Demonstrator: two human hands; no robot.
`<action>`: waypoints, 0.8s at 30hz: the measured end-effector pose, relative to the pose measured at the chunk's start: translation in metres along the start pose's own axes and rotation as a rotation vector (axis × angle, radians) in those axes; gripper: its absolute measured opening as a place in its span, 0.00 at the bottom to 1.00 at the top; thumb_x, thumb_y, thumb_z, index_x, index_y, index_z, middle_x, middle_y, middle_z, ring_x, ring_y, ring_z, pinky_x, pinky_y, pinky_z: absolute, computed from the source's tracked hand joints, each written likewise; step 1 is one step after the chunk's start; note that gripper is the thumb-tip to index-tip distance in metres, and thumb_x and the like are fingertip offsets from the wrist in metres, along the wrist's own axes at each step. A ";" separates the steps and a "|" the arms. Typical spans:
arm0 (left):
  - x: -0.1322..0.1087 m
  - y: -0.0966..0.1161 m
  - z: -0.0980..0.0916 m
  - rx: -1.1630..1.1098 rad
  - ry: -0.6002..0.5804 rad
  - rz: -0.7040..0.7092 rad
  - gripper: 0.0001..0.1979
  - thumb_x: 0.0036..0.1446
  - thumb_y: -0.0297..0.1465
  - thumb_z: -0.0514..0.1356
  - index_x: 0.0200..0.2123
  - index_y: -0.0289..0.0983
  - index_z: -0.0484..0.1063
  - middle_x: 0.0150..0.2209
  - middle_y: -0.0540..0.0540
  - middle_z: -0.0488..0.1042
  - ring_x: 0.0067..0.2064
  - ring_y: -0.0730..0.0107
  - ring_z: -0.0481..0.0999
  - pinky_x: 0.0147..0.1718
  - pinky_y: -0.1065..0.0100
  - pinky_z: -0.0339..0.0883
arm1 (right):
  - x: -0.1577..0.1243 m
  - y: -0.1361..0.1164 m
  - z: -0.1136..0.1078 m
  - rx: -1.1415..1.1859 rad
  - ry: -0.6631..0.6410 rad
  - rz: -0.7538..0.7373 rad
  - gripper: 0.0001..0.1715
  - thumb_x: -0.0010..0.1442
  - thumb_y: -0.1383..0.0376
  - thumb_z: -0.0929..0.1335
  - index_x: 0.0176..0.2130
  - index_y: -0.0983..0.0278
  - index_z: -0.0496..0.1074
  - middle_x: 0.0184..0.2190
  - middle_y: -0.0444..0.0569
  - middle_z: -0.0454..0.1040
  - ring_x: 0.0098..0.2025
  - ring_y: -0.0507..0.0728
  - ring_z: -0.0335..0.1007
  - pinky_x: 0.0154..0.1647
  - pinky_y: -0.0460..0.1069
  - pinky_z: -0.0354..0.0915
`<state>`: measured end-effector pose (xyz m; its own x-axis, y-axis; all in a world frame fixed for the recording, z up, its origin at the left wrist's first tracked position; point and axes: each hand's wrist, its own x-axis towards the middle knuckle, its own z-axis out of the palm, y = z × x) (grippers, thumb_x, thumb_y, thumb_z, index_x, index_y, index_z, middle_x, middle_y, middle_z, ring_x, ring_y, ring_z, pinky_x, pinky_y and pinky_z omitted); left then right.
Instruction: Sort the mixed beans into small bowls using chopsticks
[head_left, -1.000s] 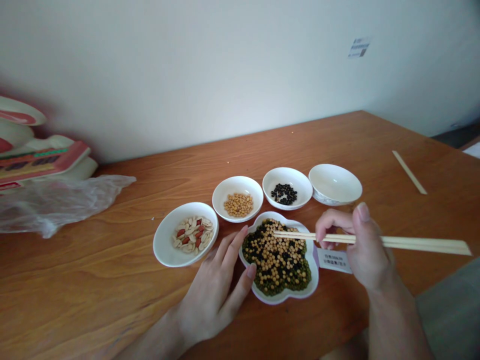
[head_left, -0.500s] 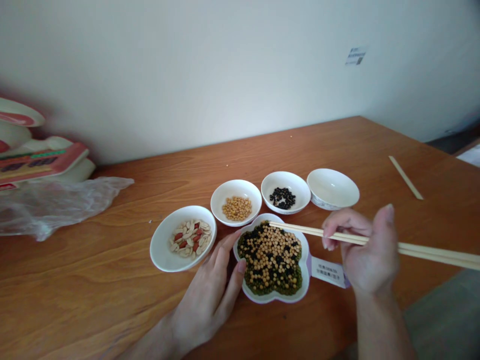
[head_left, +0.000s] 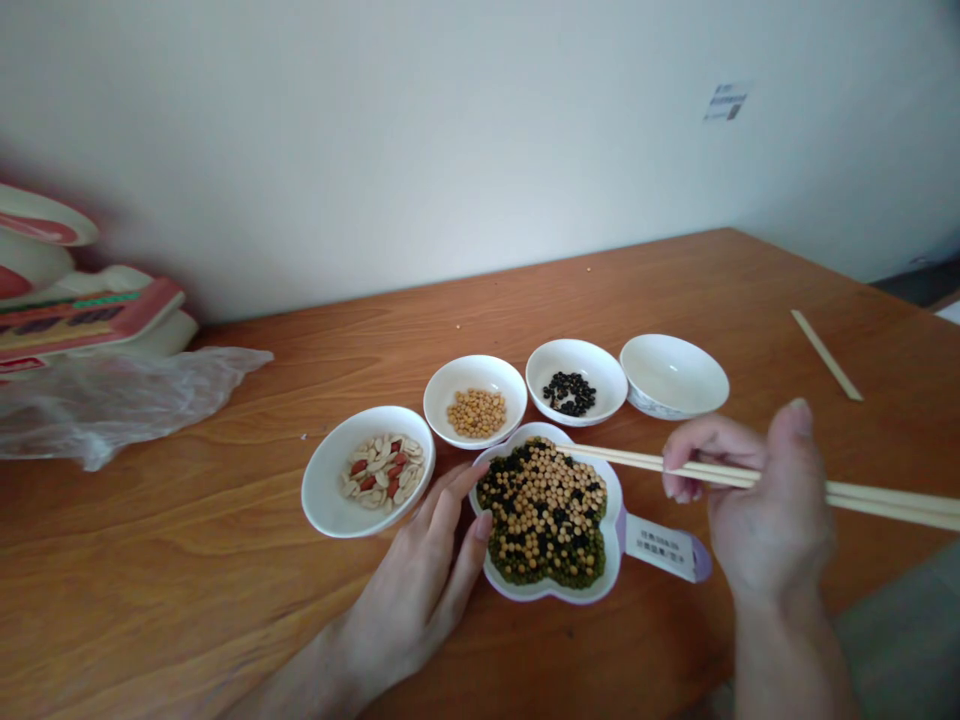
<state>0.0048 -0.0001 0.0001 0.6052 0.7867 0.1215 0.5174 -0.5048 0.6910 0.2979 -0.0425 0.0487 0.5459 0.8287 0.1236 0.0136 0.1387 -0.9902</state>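
My R hand (head_left: 772,500) is pinching chopsticks (head_left: 622,457) over the bean dish (head_left: 613,525), near side, ctr; L hand (head_left: 409,590) is touching its left rim, fingers (head_left: 448,508) apart. Far bowls (head_left: 487,371) are holding yellow beans (head_left: 477,412), black beans (head_left: 571,394).

Four bowls (head_left: 673,372) stand in the way behind and left of the tray (head_left: 613,515); between them and the wall (head_left: 450,150), there is room for passing over the bench (head_left: 360,340).

Pale chopsticks (head_left: 721,474) slant in over a scalloped dish (head_left: 613,505) of mixed beans (head_left: 547,495)
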 end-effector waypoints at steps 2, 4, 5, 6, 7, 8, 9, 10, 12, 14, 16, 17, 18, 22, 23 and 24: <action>0.000 0.000 0.000 -0.002 0.007 0.001 0.24 0.79 0.35 0.52 0.74 0.47 0.56 0.74 0.43 0.66 0.75 0.56 0.67 0.74 0.51 0.66 | 0.005 0.003 0.004 0.039 0.056 0.036 0.48 0.71 0.34 0.57 0.18 0.61 0.76 0.13 0.50 0.68 0.16 0.52 0.62 0.17 0.49 0.56; -0.001 0.000 0.000 0.003 0.015 0.009 0.24 0.79 0.35 0.52 0.73 0.46 0.57 0.74 0.42 0.67 0.75 0.55 0.67 0.74 0.51 0.66 | 0.008 0.004 0.008 0.069 0.063 0.074 0.47 0.71 0.35 0.57 0.18 0.61 0.75 0.13 0.50 0.67 0.14 0.52 0.61 0.16 0.48 0.55; -0.001 0.000 0.000 0.005 0.016 0.012 0.24 0.79 0.35 0.52 0.74 0.46 0.56 0.74 0.42 0.66 0.75 0.55 0.66 0.74 0.51 0.66 | 0.008 0.004 0.009 0.062 0.044 0.081 0.47 0.70 0.34 0.57 0.18 0.61 0.75 0.12 0.50 0.67 0.14 0.52 0.61 0.15 0.48 0.55; -0.001 0.000 0.000 0.007 0.014 0.013 0.25 0.79 0.35 0.52 0.74 0.46 0.56 0.74 0.42 0.66 0.76 0.55 0.65 0.75 0.51 0.65 | 0.006 0.003 0.010 0.034 0.022 0.079 0.48 0.69 0.33 0.57 0.18 0.61 0.74 0.12 0.50 0.67 0.15 0.52 0.60 0.16 0.48 0.55; -0.002 0.001 -0.001 0.009 0.009 0.013 0.25 0.79 0.35 0.52 0.75 0.46 0.55 0.75 0.42 0.65 0.76 0.55 0.65 0.75 0.51 0.64 | 0.004 0.001 0.009 -0.008 0.000 0.071 0.49 0.69 0.32 0.56 0.18 0.61 0.75 0.13 0.50 0.68 0.15 0.52 0.61 0.16 0.48 0.56; -0.002 0.001 -0.001 0.011 0.001 0.013 0.26 0.79 0.35 0.52 0.75 0.47 0.54 0.75 0.42 0.65 0.77 0.56 0.64 0.76 0.52 0.63 | 0.001 -0.002 0.008 -0.059 -0.017 0.055 0.50 0.69 0.30 0.55 0.19 0.61 0.75 0.13 0.50 0.68 0.16 0.52 0.62 0.18 0.48 0.58; -0.002 0.002 -0.002 0.012 -0.010 0.013 0.27 0.79 0.35 0.52 0.76 0.47 0.52 0.75 0.42 0.64 0.77 0.56 0.64 0.76 0.52 0.63 | -0.003 -0.005 0.007 -0.114 -0.032 0.039 0.51 0.69 0.29 0.54 0.19 0.61 0.75 0.14 0.50 0.69 0.18 0.52 0.62 0.19 0.48 0.59; -0.002 0.002 -0.003 0.013 -0.020 0.013 0.28 0.79 0.35 0.52 0.76 0.48 0.51 0.76 0.43 0.63 0.77 0.56 0.63 0.76 0.52 0.62 | -0.007 -0.008 0.005 -0.166 -0.036 0.018 0.51 0.69 0.29 0.54 0.20 0.61 0.76 0.15 0.50 0.69 0.19 0.53 0.63 0.20 0.48 0.60; -0.002 0.002 -0.003 0.014 -0.038 0.013 0.30 0.78 0.36 0.54 0.77 0.48 0.49 0.77 0.43 0.62 0.78 0.54 0.62 0.77 0.51 0.61 | -0.014 -0.013 0.000 -0.220 -0.070 -0.001 0.51 0.69 0.29 0.54 0.21 0.60 0.77 0.17 0.50 0.71 0.22 0.54 0.64 0.22 0.49 0.60; -0.002 0.003 -0.003 0.018 -0.037 0.013 0.33 0.77 0.36 0.55 0.78 0.48 0.46 0.77 0.42 0.61 0.78 0.52 0.62 0.77 0.50 0.61 | -0.018 -0.013 -0.004 -0.239 -0.121 -0.019 0.50 0.70 0.30 0.53 0.22 0.59 0.78 0.19 0.50 0.71 0.23 0.55 0.64 0.23 0.50 0.60; -0.002 0.002 -0.001 0.032 -0.029 0.014 0.35 0.77 0.37 0.56 0.79 0.47 0.43 0.78 0.41 0.59 0.77 0.51 0.62 0.77 0.48 0.59 | -0.019 -0.011 -0.008 -0.264 -0.182 -0.034 0.50 0.71 0.31 0.53 0.22 0.59 0.77 0.20 0.49 0.70 0.24 0.55 0.64 0.24 0.51 0.59; -0.002 0.002 -0.001 0.040 -0.025 0.015 0.36 0.77 0.37 0.56 0.79 0.46 0.43 0.78 0.40 0.59 0.77 0.51 0.62 0.77 0.47 0.59 | -0.020 -0.009 -0.009 -0.283 -0.217 -0.039 0.49 0.71 0.32 0.52 0.23 0.59 0.77 0.20 0.49 0.70 0.24 0.55 0.64 0.24 0.51 0.59; -0.002 0.002 0.000 0.047 -0.023 0.017 0.36 0.77 0.37 0.56 0.79 0.46 0.42 0.78 0.40 0.59 0.77 0.50 0.62 0.77 0.47 0.59 | -0.020 -0.006 -0.009 -0.299 -0.246 -0.040 0.49 0.72 0.32 0.52 0.23 0.59 0.76 0.20 0.48 0.69 0.24 0.55 0.65 0.25 0.51 0.58; -0.001 0.003 -0.001 0.039 -0.024 0.015 0.35 0.77 0.37 0.56 0.79 0.47 0.42 0.78 0.40 0.60 0.77 0.51 0.64 0.77 0.47 0.60 | -0.021 0.001 -0.011 -0.332 -0.319 -0.033 0.47 0.74 0.35 0.49 0.27 0.59 0.75 0.21 0.47 0.69 0.26 0.55 0.66 0.25 0.51 0.58; -0.001 0.004 -0.002 0.028 -0.025 0.013 0.35 0.77 0.37 0.55 0.79 0.47 0.43 0.78 0.40 0.60 0.76 0.51 0.65 0.76 0.48 0.61 | -0.021 0.003 -0.011 -0.337 -0.328 -0.038 0.47 0.75 0.36 0.49 0.27 0.59 0.75 0.22 0.47 0.69 0.26 0.55 0.66 0.25 0.50 0.58; -0.001 0.005 -0.002 0.016 -0.026 0.011 0.34 0.77 0.36 0.55 0.78 0.48 0.44 0.77 0.40 0.61 0.75 0.52 0.66 0.76 0.48 0.62 | -0.020 0.005 -0.012 -0.342 -0.338 -0.047 0.48 0.75 0.36 0.48 0.28 0.59 0.76 0.21 0.47 0.69 0.25 0.55 0.66 0.24 0.50 0.59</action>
<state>0.0055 -0.0022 0.0048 0.6264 0.7716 0.1108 0.5198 -0.5193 0.6783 0.2967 -0.0651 0.0408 0.2361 0.9635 0.1263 0.3372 0.0406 -0.9406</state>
